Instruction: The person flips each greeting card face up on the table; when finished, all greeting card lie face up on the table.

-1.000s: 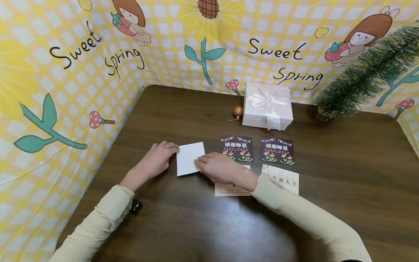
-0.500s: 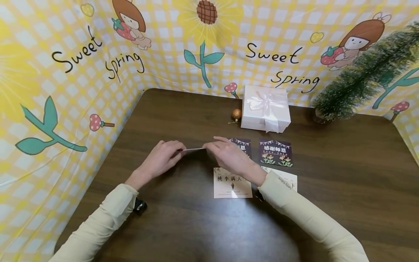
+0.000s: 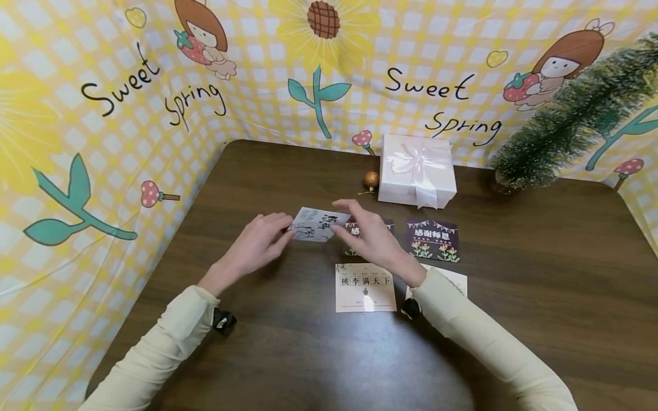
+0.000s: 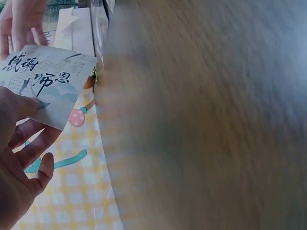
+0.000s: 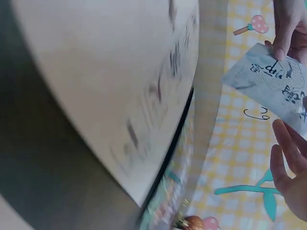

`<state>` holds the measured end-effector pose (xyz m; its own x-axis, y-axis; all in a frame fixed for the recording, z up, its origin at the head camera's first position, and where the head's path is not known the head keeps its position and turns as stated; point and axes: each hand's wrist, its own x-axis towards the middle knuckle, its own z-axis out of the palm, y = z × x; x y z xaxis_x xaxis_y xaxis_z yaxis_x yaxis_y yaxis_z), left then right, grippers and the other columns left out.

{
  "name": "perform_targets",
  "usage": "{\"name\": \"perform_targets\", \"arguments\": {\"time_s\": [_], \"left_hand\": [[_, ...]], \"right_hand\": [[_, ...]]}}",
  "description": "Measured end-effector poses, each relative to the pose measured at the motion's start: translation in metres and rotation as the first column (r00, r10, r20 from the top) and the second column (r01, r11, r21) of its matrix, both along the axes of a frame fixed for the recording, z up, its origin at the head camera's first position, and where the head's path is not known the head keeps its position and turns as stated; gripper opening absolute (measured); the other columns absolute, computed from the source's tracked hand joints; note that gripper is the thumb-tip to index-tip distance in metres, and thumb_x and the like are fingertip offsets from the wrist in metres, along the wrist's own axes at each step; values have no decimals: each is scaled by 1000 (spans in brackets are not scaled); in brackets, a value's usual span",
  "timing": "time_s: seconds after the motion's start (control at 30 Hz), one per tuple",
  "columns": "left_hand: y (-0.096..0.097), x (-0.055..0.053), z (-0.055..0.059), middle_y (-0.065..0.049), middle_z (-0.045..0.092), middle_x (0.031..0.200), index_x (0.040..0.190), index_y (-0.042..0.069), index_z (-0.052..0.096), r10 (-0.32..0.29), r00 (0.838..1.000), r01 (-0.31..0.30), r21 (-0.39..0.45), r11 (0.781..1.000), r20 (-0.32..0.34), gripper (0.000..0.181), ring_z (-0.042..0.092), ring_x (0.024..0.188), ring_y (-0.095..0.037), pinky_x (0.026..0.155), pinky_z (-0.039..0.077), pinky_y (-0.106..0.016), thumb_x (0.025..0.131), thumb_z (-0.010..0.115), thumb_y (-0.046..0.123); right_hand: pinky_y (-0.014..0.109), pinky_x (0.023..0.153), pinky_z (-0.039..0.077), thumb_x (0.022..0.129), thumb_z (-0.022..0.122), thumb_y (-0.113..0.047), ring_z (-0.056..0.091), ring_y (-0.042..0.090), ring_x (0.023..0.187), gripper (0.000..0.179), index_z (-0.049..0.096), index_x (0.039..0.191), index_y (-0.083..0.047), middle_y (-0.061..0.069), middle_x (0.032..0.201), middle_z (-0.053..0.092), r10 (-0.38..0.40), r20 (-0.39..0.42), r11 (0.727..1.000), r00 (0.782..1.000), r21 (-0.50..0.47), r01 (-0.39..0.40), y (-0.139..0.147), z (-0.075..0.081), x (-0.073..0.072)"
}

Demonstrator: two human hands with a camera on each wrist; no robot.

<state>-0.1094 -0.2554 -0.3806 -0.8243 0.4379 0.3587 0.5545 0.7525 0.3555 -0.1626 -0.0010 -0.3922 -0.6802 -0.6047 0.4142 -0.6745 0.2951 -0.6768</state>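
A small pale grey-blue card [image 3: 313, 224] with black brush lettering is held up over the table, its printed face showing. My left hand [image 3: 259, 241] pinches its left edge, thumb on the face and fingers behind, as the left wrist view shows on the card [image 4: 62, 93]. At the opposite edge my right hand [image 3: 374, 237] holds the card with its thumb on the face, while its index finger stretches away above. The right wrist view catches the lettered card [image 5: 261, 76] between both hands.
Two purple cards lie behind my right hand, the right one [image 3: 433, 242] fully visible. Nearer are a cream card [image 3: 366, 294] and another partly under my sleeve. A white gift box [image 3: 417, 171], an orange bauble [image 3: 371, 179] and a small fir tree [image 3: 550, 137] stand at the back.
The card was lying with its white side up, then was lifted edge-on between both hands. Now its lettered face shows. My right hand has moved up and away from the cream card.
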Motion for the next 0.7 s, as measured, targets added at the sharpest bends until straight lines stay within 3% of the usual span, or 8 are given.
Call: {"name": "perform_targets", "arguments": {"time_s": [0.13, 0.23, 0.33, 0.47, 0.6, 0.7], "left_hand": [[6, 1, 0, -4, 68, 88, 88, 6, 62, -15, 998, 9, 117, 993, 56, 5, 57, 70, -13, 66, 46, -36, 93, 63, 6], [9, 0, 0, -5, 70, 90, 91, 4, 62, -13, 995, -4, 164, 986, 100, 3, 59, 71, -13, 64, 48, -34, 93, 63, 6], [10, 0, 1, -5, 70, 92, 102, 3, 61, 11, 992, -33, 178, 983, 125, 14, 63, 75, -15, 65, 48, -36, 91, 67, 9], [14, -2, 10, -8, 69, 98, 117, 2, 59, 12, 996, -28, 182, 983, 91, 34, 66, 86, -20, 75, 48, -41, 88, 73, 13], [20, -5, 19, -5, 70, 97, 108, 4, 65, -49, 998, 41, 164, 986, 49, 20, 65, 85, -17, 80, 45, -43, 90, 70, 12], [24, -4, 23, -3, 70, 91, 98, 6, 68, -67, 997, 59, 174, 983, 39, 6, 63, 79, -14, 75, 43, -40, 93, 66, 8]], "right_hand": [[31, 68, 55, 92, 67, -11, 69, 20, 83, 30, 54, 119, -4, 13, 102, 72, -46, 165, 989, 985, -129, 68, -1, -2, 3], [31, 68, 54, 91, 69, -9, 70, 22, 77, 14, 59, 100, -3, 11, 86, 73, -53, 175, 984, 983, -159, 81, 0, 0, 3], [31, 67, 54, 90, 70, -9, 69, 20, 74, 13, 58, 85, -5, 9, 77, 70, -42, 106, 993, 993, -108, 53, 3, 3, 1], [29, 66, 54, 89, 70, -9, 67, 14, 73, 17, 56, 81, -7, 5, 78, 69, 19, -60, 1000, 998, 12, -18, 5, 10, -2], [27, 60, 50, 90, 69, -9, 63, 11, 69, 13, 58, 85, -8, 4, 82, 70, 72, -172, 995, 982, 84, -59, 4, 16, -3], [28, 63, 53, 90, 69, -10, 66, 12, 73, 9, 61, 91, -6, 5, 86, 71, 72, -124, 996, 990, 62, -64, 3, 16, -2]]}}
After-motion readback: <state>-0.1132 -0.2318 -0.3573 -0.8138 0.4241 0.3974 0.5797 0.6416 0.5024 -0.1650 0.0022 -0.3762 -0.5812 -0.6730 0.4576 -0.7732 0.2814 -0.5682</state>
